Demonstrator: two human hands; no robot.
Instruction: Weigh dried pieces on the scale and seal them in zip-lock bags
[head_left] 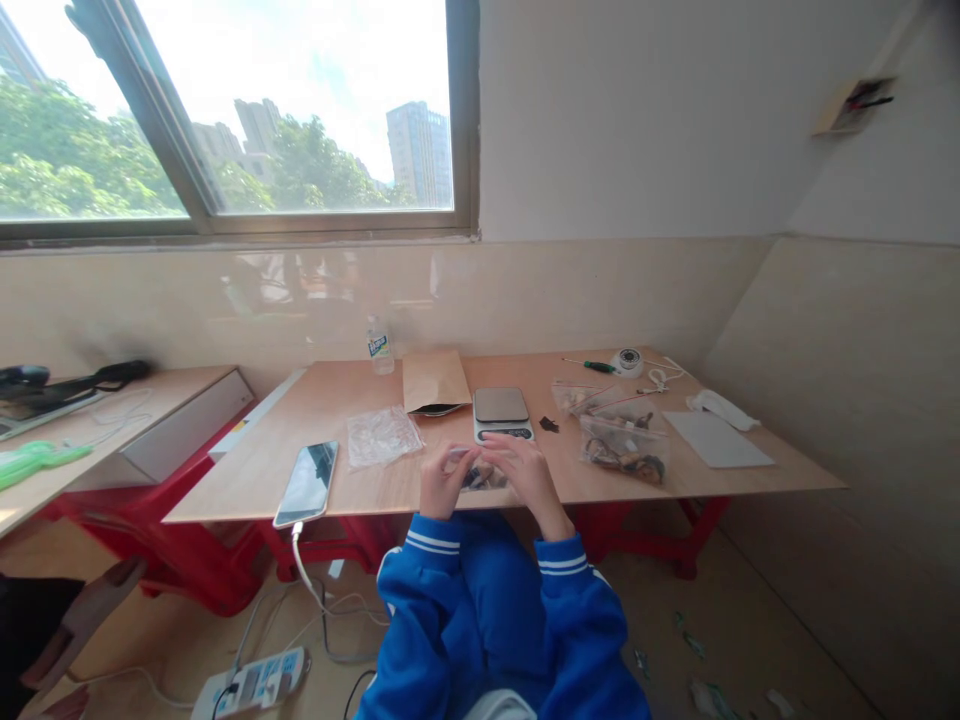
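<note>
Near the front edge of the table, a small clear zip bag (480,478) with brownish and dark pieces inside lies between my hands. My left hand (441,478) has its fingertips closed on the bag's upper edge. From the other side, my right hand (529,480) pinches along the same edge, its fingers partly covering the bag. Just beyond my fingers stands a kitchen scale (501,405) with a silver plate and nothing on it. A small dark scrap (550,425) lies right of the scale. Several filled zip bags (622,448) rest farther right.
Left of my hands lie a crumpled clear bag (384,436) and a phone (307,482) on a cable. Behind are a kraft paper pouch (435,382) and a bottle (380,347). A screwdriver (598,367), white dome camera (627,362) and white paper (718,440) lie right.
</note>
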